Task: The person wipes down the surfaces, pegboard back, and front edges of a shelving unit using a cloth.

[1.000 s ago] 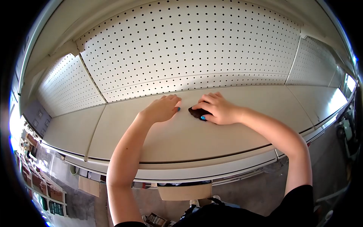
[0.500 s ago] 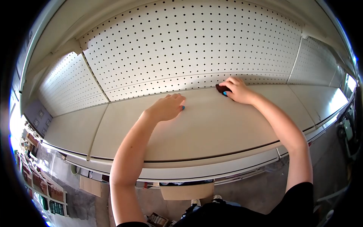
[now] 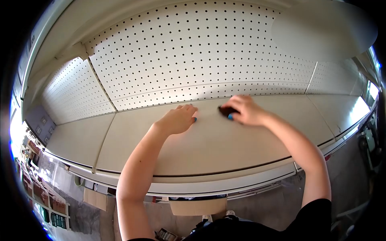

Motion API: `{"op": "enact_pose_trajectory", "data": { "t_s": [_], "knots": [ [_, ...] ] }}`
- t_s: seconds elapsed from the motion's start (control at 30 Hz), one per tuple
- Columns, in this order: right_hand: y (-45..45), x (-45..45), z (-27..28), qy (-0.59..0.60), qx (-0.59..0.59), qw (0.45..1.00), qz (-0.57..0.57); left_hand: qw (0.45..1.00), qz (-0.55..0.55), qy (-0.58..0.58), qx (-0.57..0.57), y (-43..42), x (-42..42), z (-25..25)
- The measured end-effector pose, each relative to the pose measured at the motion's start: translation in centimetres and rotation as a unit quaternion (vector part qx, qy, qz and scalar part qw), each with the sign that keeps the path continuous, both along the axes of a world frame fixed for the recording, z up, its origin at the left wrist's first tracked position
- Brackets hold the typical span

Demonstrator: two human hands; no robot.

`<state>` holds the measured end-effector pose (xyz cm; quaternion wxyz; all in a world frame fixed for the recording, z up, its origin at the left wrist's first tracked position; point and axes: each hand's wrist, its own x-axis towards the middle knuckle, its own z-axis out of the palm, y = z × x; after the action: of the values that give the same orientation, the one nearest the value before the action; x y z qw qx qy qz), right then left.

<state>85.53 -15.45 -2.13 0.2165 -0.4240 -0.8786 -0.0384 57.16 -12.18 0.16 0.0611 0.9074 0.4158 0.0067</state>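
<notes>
Here, the right hand point(image 3: 248, 112), blurred, grips a small dark pad point(image 3: 227, 111), its fingers bent over the top and its blue-nailed thumb along the near side. The pad is at the pale shelf point(image 3: 225, 150), toward the back; the blur hides whether it touches the surface. Beside it, well apart from the pad, the left hand point(image 3: 179, 119) is palm down with loosely spread fingers, grasping nothing. Behind both hands rises a white perforated panel point(image 3: 193, 52); below the shelf's front edge is an open cardboard box point(image 3: 199, 207), near the person's shoes point(image 3: 230, 213).
</notes>
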Motion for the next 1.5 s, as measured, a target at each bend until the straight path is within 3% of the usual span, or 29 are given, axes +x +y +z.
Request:
{"op": "enact_pose_trajectory", "data": {
  "t_s": [0.07,0.27,0.53,0.67,0.73,0.87,0.97,1.07,1.17,1.27,1.33,1.5],
  "knots": [
    [2.3,3.0,-0.3,-0.003,-0.011,0.992,-0.127,1.000,-0.003,0.004,0.001,0.0,0.0,-0.1],
    [2.9,4.6,-1.2,-0.023,0.024,0.986,-0.163,1.000,0.008,0.018,-0.008,-0.3,0.4,0.5],
    [-4.1,-3.6,1.0,-0.013,0.001,0.988,0.155,1.000,-0.007,0.019,0.013,0.2,0.1,-0.2],
    [-3.6,-3.4,0.6,0.008,-0.024,0.986,0.163,1.000,0.004,0.016,0.007,-0.3,0.1,0.2],
    [-2.1,-2.3,0.3,-0.010,0.017,0.994,0.104,1.000,0.007,0.011,0.007,-0.3,0.1,0.1],
    [2.4,3.6,-1.1,0.033,-0.005,0.992,-0.124,1.000,0.007,0.011,-0.002,-0.4,0.1,0.2],
    [2.5,5.6,-0.6,0.026,-0.016,0.981,-0.194,1.000,0.005,0.018,-0.007,-0.4,0.1,0.5],
    [2.6,5.2,-1.5,0.004,0.056,0.984,-0.168,1.000,0.008,0.018,-0.014,-0.4,0.2,0.7],
    [0.4,2.6,-0.6,0.005,0.008,0.996,-0.088,1.000,0.005,0.029,-0.003,-0.2,0.3,0.5],
    [-2.0,-0.8,-0.1,0.004,0.048,0.994,0.098,1.000,0.011,0.017,-0.007,-0.3,0.3,0.5],
    [-3.1,-2.2,0.3,-0.001,-0.002,0.992,0.127,1.000,0.016,0.010,-0.018,-0.6,0.3,0.8],
    [-1.6,-0.9,0.1,0.014,0.006,0.992,0.125,0.999,0.021,0.023,-0.010,-0.8,0.4,0.8]
  ]
}}
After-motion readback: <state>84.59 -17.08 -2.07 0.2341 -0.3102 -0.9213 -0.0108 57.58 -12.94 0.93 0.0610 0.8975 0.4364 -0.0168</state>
